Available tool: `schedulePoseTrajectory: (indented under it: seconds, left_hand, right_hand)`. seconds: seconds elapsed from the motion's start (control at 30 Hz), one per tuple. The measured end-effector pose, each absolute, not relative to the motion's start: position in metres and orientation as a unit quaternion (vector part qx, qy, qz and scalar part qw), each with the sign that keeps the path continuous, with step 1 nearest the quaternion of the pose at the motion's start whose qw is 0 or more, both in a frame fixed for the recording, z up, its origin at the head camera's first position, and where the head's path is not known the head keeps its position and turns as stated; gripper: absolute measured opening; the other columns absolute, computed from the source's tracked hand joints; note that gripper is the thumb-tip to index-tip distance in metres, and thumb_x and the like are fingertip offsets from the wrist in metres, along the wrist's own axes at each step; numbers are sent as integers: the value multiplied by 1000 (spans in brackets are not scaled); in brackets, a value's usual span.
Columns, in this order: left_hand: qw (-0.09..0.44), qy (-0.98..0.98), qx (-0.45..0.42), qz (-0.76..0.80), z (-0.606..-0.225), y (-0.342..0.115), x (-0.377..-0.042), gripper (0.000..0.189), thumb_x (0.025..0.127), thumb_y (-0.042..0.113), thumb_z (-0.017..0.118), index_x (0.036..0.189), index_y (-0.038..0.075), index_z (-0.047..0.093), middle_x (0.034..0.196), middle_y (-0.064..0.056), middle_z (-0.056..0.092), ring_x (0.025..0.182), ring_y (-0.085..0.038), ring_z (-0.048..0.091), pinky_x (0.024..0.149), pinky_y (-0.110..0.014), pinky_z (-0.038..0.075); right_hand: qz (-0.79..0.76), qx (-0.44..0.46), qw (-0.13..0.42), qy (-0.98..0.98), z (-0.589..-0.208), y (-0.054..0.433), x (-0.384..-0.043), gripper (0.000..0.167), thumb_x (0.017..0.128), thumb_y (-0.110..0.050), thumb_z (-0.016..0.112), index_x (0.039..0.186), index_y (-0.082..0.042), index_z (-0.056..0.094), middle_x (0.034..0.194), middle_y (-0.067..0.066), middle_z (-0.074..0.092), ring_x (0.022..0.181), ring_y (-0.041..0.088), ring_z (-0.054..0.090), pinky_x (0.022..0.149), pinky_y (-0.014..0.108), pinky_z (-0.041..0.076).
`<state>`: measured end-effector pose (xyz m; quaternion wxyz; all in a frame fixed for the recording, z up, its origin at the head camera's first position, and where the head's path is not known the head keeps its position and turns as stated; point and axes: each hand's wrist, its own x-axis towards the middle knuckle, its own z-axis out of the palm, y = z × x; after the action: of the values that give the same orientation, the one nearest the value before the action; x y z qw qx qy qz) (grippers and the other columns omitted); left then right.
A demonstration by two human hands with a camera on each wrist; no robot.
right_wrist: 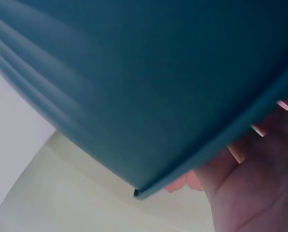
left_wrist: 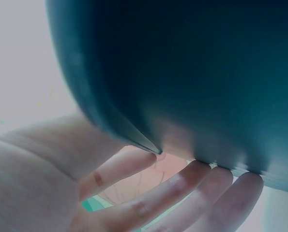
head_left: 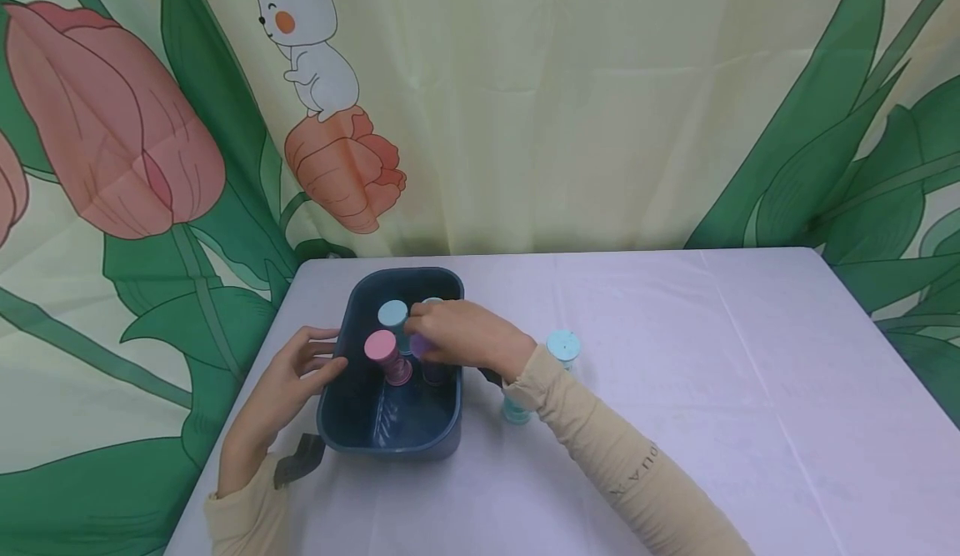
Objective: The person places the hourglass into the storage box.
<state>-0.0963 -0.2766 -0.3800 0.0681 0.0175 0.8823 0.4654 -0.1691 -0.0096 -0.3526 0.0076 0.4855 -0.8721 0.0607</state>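
A dark blue plastic bin [head_left: 390, 449] stands on the table. My left hand [head_left: 288, 381] is at its left side, thumb at the rim; in the left wrist view, its fingertips [left_wrist: 248, 186] touch the outer wall. My right hand [head_left: 468, 335] reaches over the right rim and grips a purple sand timer [head_left: 420, 346], mostly covered by the fingers. Inside the bin stand a pink sand timer [head_left: 382, 346] and a light blue one [head_left: 393, 314]. A pale cap [head_left: 432, 299] shows behind the right hand. In the right wrist view, the bin wall [right_wrist: 134, 96] hides the fingertips.
Right of the bin, a light blue cap [head_left: 563, 345] and a teal base [head_left: 515, 410] show on either side of the right forearm, which covers what lies between. A white cloth covers the table [head_left: 675, 456]. Behind it hangs a printed curtain [head_left: 562, 122].
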Motion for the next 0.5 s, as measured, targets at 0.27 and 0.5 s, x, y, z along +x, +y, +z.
schedulePoseTrajectory:
  seconds: [0.27,0.5]
  left_hand:
    - [70,883,15,465,-380,-275,-96,55,96,38,65,139,12,43,141,-23,52,129,-45,52,100,-64,45]
    - [70,884,12,463,-378,-274,-96,56,96,40,64,140,12,43,142,-23,52,129,-45,51,100,-64,45]
  right_hand:
    - [71,492,34,-867,-345,2,-162,33,87,-28,78,116,-13,72,100,-1,67,91,10,60,82,20,55]
    - [79,492,57,-865,-343,13,-155,30,88,-28,77,113,-12,72,100,-1,66,89,10,60,77,22,56]
